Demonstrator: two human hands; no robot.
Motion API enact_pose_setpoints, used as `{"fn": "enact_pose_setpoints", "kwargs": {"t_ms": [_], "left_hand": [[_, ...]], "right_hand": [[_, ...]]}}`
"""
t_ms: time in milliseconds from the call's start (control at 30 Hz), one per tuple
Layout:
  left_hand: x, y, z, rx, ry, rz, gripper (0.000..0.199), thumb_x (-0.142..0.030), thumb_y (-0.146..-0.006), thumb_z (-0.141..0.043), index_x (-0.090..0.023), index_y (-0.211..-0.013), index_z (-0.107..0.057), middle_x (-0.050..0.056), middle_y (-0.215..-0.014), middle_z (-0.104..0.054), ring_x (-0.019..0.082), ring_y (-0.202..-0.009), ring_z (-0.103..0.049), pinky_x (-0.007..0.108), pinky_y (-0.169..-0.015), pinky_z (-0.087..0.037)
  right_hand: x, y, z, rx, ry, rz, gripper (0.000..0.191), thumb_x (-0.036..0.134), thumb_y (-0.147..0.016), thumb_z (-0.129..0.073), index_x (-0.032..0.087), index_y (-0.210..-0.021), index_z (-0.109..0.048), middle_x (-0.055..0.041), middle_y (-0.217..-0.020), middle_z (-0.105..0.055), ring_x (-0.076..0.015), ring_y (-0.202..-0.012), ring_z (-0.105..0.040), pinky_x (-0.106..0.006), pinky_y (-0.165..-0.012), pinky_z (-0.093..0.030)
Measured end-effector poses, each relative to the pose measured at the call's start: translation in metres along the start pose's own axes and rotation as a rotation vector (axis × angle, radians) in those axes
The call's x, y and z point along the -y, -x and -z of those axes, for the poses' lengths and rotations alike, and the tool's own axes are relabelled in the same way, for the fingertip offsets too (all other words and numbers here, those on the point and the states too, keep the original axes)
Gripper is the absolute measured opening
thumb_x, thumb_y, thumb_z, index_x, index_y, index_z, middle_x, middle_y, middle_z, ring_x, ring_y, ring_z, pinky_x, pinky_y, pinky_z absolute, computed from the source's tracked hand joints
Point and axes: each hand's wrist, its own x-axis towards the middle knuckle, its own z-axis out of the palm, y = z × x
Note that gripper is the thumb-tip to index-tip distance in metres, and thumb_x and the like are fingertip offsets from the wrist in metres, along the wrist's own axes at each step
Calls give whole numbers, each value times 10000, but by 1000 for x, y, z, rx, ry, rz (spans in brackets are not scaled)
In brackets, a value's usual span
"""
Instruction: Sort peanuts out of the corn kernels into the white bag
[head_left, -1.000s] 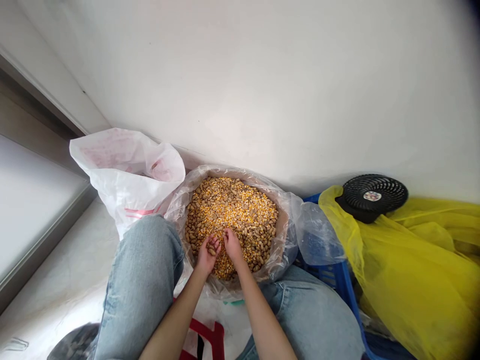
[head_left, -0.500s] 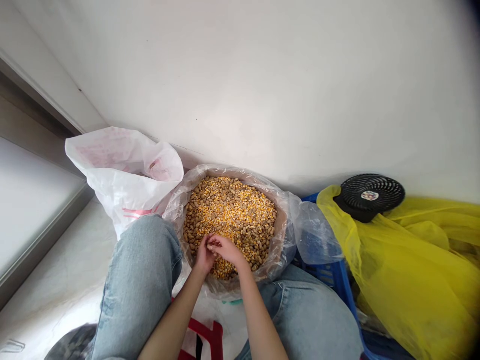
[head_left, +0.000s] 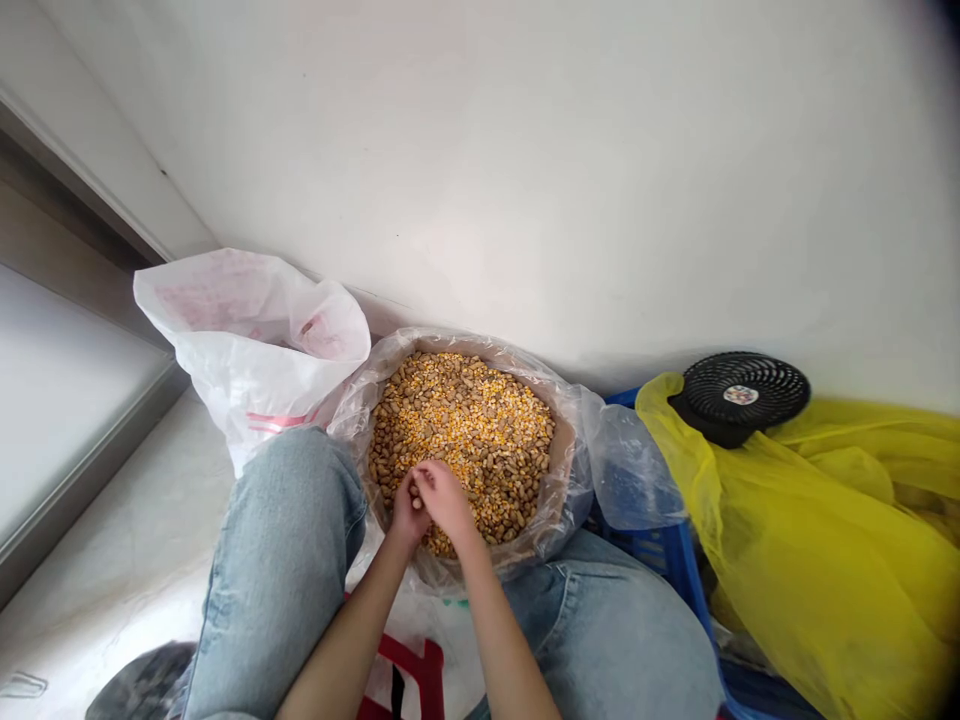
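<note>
A wide container (head_left: 564, 470) lined with clear plastic (head_left: 577, 500) holds yellow corn kernels (head_left: 510, 395) mixed with brown oval pieces that look like unshelled nuts (head_left: 390, 445). Over its near side my two hands meet. My left hand (head_left: 409, 517) is cupped with the fingers curled up, and some of the brown nut-like pieces show in it. Touching it from the right, my right hand (head_left: 448, 500) has its fingers bent and pinched together above the left palm. Whatever lies between its fingertips is hidden.
To the left stands a white plastic sack (head_left: 247, 370) with its mouth gaping. On the right, a blue crate (head_left: 686, 575) is partly covered by yellow netting (head_left: 825, 540), with a black round slotted tray (head_left: 739, 395) on top. Behind rises a white wall (head_left: 525, 180). My knees flank the container.
My right hand has shifted slightly left and up, turning more over my left hand. The left hand stays nearly in place, with the brown pieces in it now showing more clearly.
</note>
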Motion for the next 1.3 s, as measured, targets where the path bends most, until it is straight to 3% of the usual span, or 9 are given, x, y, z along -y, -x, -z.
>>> {"fn": "enact_pose_setpoints", "kwargs": {"t_ms": [133, 267, 433, 533, 633, 867, 1000, 1167, 1300], "left_hand": [[-5, 1, 0, -7, 189, 57, 191, -176, -797, -404, -175, -682, -557, -1, -642, -605, 85, -633, -584, 221, -634, -485], [-10, 2, -3, -35, 316, 68, 205, -167, -797, -399, -167, -669, -560, 7, -626, -612, 89, -618, -592, 234, -640, -497], [-13, 2, -3, -52, 303, 64, 194, -164, -791, -411, -168, -670, -564, 4, -616, -614, 89, -607, -593, 238, -636, -496], [-13, 1, -1, -69, 278, 53, 179, -171, -787, -422, -168, -676, -562, 2, -614, -614, 92, -606, -595, 239, -630, -495], [-10, 1, 0, -58, 223, 42, 157, -179, -781, -435, -170, -691, -562, 2, -644, -620, 99, -619, -599, 254, -632, -499], [-2, 2, 0, 49, 172, 42, 139, -178, -763, -458, -169, -659, -550, -9, -652, -594, 79, -596, -575, 201, -581, -482], [-6, 4, -1, 70, 209, 121, 133, -189, -776, -441, -178, -703, -551, -6, -686, -609, 85, -595, -574, 209, -541, -473], [-11, 5, -1, 56, 208, 82, 137, -190, -781, -436, -173, -701, -545, -3, -674, -607, 83, -601, -572, 215, -575, -481], [-12, 4, 2, 58, 158, 51, 124, -194, -774, -445, -173, -699, -541, -9, -672, -605, 83, -602, -574, 225, -590, -487]], "right_hand": [[-41, -2, 22, -200, -39, -163, 183, 258, -757, -403, 200, -807, -569, -33, -796, -606, -156, -750, -545, -274, -697, -404], [-69, 13, 9, 21, 115, -268, 106, 181, -653, -513, 219, -733, -571, 4, -651, -592, -149, -620, -539, -250, -584, -372], [-60, 29, -24, 23, 347, -368, 125, 120, -669, -477, 207, -712, -555, -49, -665, -610, -168, -620, -554, -253, -537, -328], [-52, 32, -27, -2, 337, -389, 157, 104, -683, -432, 202, -728, -545, -68, -703, -613, -178, -646, -561, -263, -552, -339], [-48, 31, -18, -19, 178, -363, 136, 112, -662, -437, 201, -710, -527, -40, -698, -597, -173, -670, -552, -267, -593, -368], [-34, 32, 5, -27, -351, -103, 180, 260, -719, -458, 209, -874, -533, -30, -864, -608, -159, -800, -558, -262, -680, -426], [-49, 46, -9, -165, -173, -232, 148, 236, -734, -409, 209, -796, -541, -27, -752, -598, -162, -705, -556, -280, -660, -420], [-62, 61, -33, 0, 155, -364, 190, 119, -648, -471, 223, -762, -581, -46, -719, -615, -185, -675, -565, -271, -578, -377], [-53, 60, -26, -6, 193, -415, 161, 210, -707, -463, 243, -788, -598, -46, -705, -619, -201, -668, -570, -276, -551, -352]]}}
